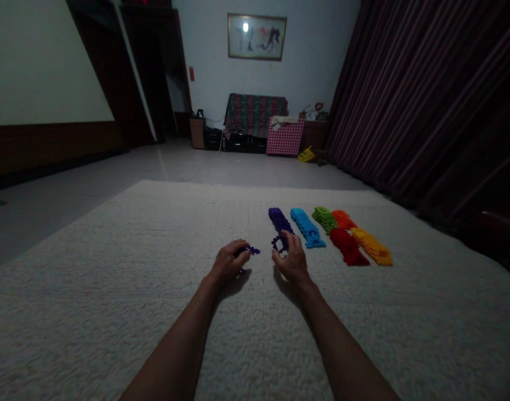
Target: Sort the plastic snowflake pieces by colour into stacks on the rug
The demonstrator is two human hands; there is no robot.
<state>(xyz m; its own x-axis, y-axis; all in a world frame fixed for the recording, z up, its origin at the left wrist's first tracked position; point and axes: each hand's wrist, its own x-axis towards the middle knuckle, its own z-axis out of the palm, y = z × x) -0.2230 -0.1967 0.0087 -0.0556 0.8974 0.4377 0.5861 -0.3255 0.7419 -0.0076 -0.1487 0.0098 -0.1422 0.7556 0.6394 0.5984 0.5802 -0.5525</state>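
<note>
Just above the pale textured mat, my left hand [231,260] is closed on a small dark purple piece [253,250] that pokes out past the fingertips. My right hand [292,257] pinches a purple open-centred piece [278,243] between thumb and fingers. The two pieces are apart, with mat showing between them. Right behind my right hand lies a long purple stack [278,218] of similar small pieces. A light blue stack [307,227] lies to its right. What else my left palm may hold is hidden.
Further right on the mat [112,267] lie green [325,219], orange [343,219], red [349,247] and yellow [372,247] stacks. A dark curtain [405,94] hangs along the right. Beyond the tiled floor stands furniture with a checked cloth [285,136].
</note>
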